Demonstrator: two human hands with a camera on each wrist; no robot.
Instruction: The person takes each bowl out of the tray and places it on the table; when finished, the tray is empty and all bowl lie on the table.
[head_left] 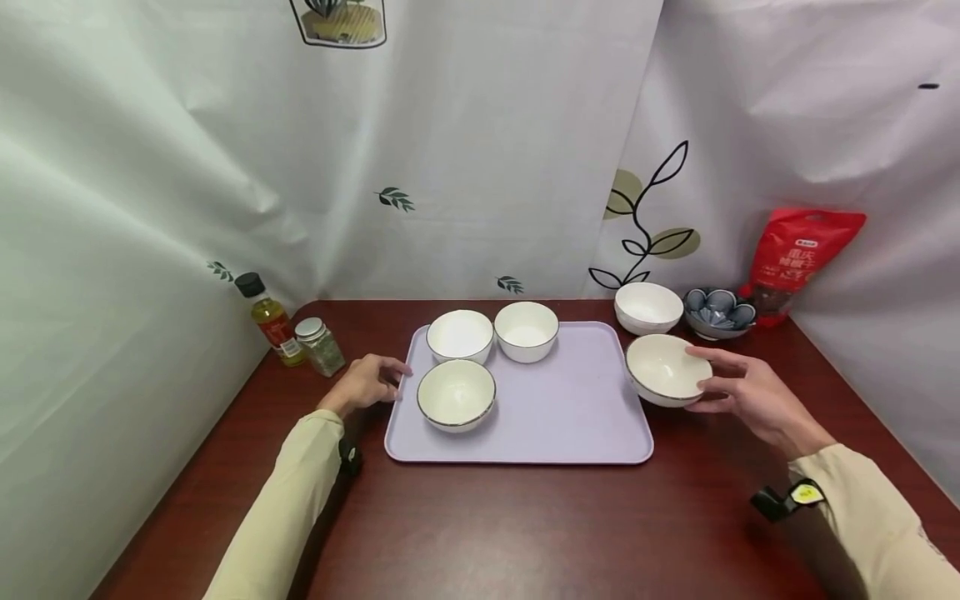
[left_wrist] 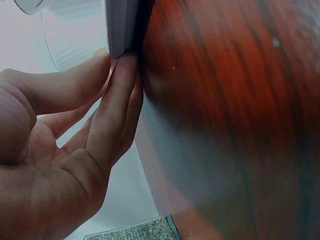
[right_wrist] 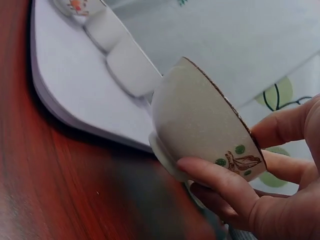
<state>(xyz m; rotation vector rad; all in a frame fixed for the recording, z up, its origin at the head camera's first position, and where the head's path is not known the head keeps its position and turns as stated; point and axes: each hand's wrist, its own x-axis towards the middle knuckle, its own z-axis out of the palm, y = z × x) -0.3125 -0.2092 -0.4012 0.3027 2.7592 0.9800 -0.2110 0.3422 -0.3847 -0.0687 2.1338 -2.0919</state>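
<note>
Right hand [head_left: 750,396] pinches a bowl [head_left: 660,367] by rim and outer wall, and it's tilted, just left of those fingers, at the tray's edge! That one-sided hold could let smooth glaze slip. Left hand [head_left: 363,383] pinches the tray [head_left: 570,417]; a tug might knock the three bowls [head_left: 456,398] beyond its fingertips together.

Cream-white bowls [head_left: 663,367] are looking ceramic, their smooth glaze catching a soft shine. The lilac tray [head_left: 562,408] is appearing as smooth, matt plastic. The red-brown table [head_left: 525,517] is showing glossy wood grain. Wrinkled wall sheeting [head_left: 487,167] is giving off a faint sheen, a red packet [head_left: 798,250] is looking like shiny plastic film, and sleeves [head_left: 285,500] are looking like matt cloth
</note>
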